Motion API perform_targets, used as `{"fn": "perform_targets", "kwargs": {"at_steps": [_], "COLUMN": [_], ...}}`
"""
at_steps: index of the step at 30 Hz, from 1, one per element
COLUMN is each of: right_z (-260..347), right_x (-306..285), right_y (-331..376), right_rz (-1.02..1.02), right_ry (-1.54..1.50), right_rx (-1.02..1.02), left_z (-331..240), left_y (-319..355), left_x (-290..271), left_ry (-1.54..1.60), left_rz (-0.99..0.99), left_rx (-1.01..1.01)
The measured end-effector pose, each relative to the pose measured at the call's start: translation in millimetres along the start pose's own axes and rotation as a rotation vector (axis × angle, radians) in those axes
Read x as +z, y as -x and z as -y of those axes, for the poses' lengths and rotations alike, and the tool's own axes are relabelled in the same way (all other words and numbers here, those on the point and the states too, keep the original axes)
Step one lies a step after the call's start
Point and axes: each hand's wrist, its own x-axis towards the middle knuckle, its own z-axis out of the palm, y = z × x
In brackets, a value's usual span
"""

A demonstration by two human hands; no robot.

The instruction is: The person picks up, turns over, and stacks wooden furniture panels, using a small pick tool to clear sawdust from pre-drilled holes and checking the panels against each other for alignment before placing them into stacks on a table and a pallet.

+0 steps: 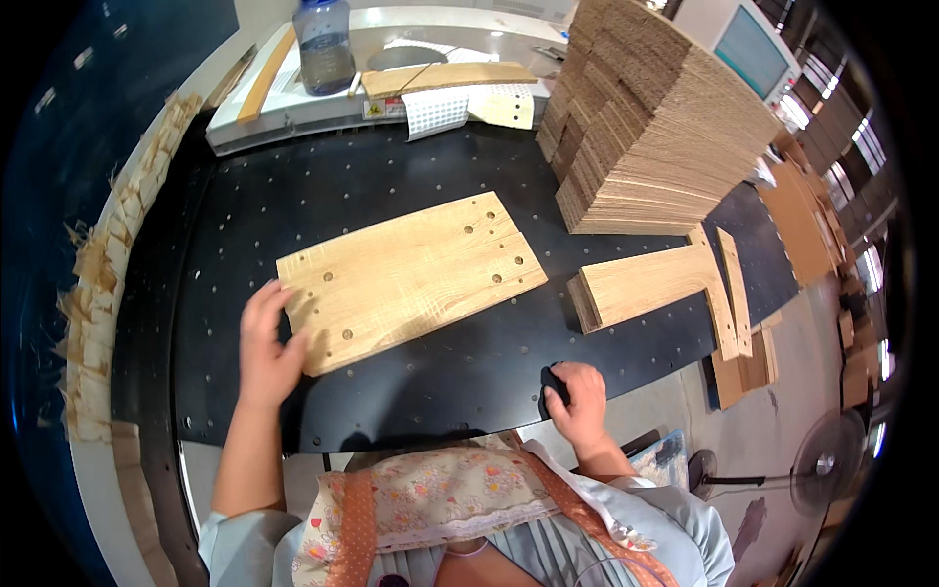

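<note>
1. The left hand [266, 350] is lying flat and unclenched, fingers spread, pressing on the near-left corner of a drilled wooden panel [411, 279]; it is not gripping anything.
2. The panel is lying flat on the black perforated worktable [391, 186], roughly mid-table, its long side running from near-left to far-right. Several round holes are showing along its edges and corners.
3. The right hand [579, 399] is resting at the near edge of the table, fingers curled over a small black knob-like object [554, 380]; whether it is clamping it or only touching, I cannot tell.
4. To the right of the panel, well apart from it, a stack of similar wooden pieces [641, 284] is lying flat, with narrow strips [732, 293] beside it.
5. At the far right a tall leaning stack of thin boards [655, 117] is standing on the table.
6. At the far edge a clear plastic water bottle [325, 44] is standing upright on a pale machine housing [293, 108].
7. Wood offcuts [108, 264] are lining the left rim of the table.
</note>
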Motion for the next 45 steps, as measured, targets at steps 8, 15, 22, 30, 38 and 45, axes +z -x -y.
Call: {"fn": "perform_targets", "kwargs": {"at_steps": [8,15,22,30,38,45], "right_z": [81,117,134,63,5,5], "right_x": [24,70,86,38,38,65], "right_y": [-93,-105,-98,-102,-121,-139], "right_rz": [0.066,0.264,0.219,0.043,0.177,0.271], "right_ry": [0.033,0.092,-0.085,-0.230,-0.310,-0.309], "right_rx": [-0.118,-0.407,-0.539,-0.369,0.218,0.086], "left_z": [21,18,25,27,58,78], "left_y": [-102,-108,-79,-28,53,67], "left_x": [85,96,71,16,-17,9], "left_ry": [-0.295,-0.279,-0.221,-0.234,0.042,0.200], "left_rz": [0.400,0.508,0.488,0.304,-0.006,-0.057], "left_rx": [-0.007,0.002,0.088,0.102,-0.469,-0.358]}}
